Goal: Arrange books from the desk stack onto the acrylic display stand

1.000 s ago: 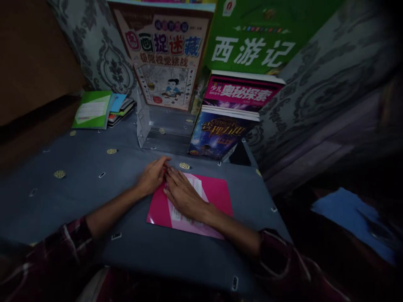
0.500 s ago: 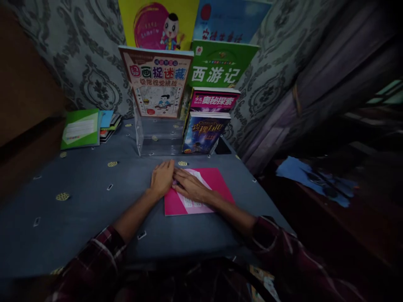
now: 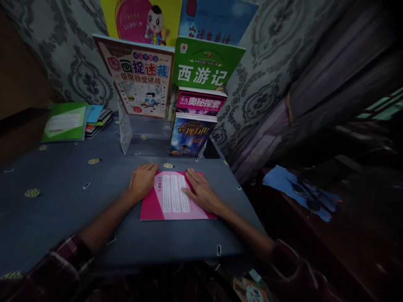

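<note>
A pink book [image 3: 174, 214] lies flat on the cloth-covered table, its cover printed with pale text panels. My right hand [image 3: 203, 193] rests flat on the right part of that cover, thumb apart from the fingers. At the book's upper left edge is my left hand [image 3: 143, 181], palm down with fingers stretched forward. Whether its fingertips touch the book or only the cloth I cannot tell. Neither hand grips anything.
Behind the hands a clear tiered rack [image 3: 126, 136] holds several upright books, including a green one [image 3: 204, 63] and a blue one [image 3: 192, 134]. Left of it lies a book stack [image 3: 64, 121]. A dark flat object [image 3: 210, 149] sits by the rack; a curtain [image 3: 267, 113] hangs right.
My hands have moved apart: the right one has slid rightward across the cover, the left stays near the book's left edge. More of the printed text shows. The whole view has shifted slightly.
</note>
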